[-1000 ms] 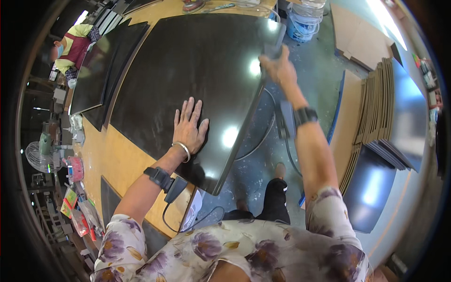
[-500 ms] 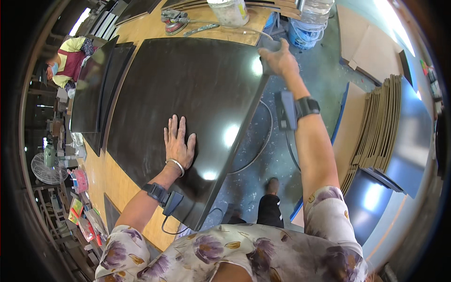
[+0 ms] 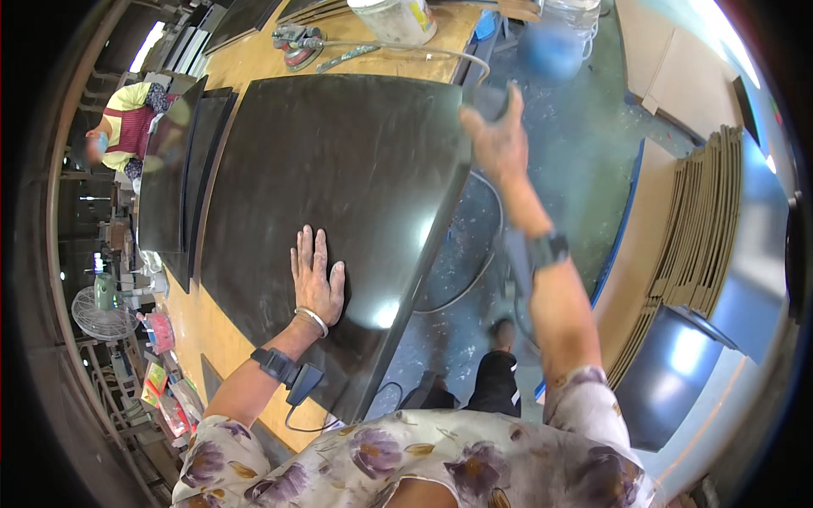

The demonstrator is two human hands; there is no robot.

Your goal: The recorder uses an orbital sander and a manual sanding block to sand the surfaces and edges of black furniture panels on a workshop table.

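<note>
Keeps the left hand [image 3: 318,292] flat on the dark board [image 3: 339,152] on the wooden table [image 3: 222,334], fingers spread, and moves the right hand [image 3: 504,144], holding a gray block [image 3: 491,98], to the far corner, likely nearly finishing that edge.

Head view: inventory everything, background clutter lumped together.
Table: one, tan, centre
Large panel: one, dark brown, on table
Side panels: at least two, dark, left
Orbital sander: one, red-grey, table's far end
Tabletop bucket: one, white, far end
Floor bucket: one, blue, upper right
Board stack: one, brown, right
Fan: one, green, grey, left
Co-worker: one, yellow-maroon clothing, upper left
Clutter: many, mixed, left edge
Block: one, grey, in right hand
Left hand: one, on large panel
Right hand: one, gripping block
</note>
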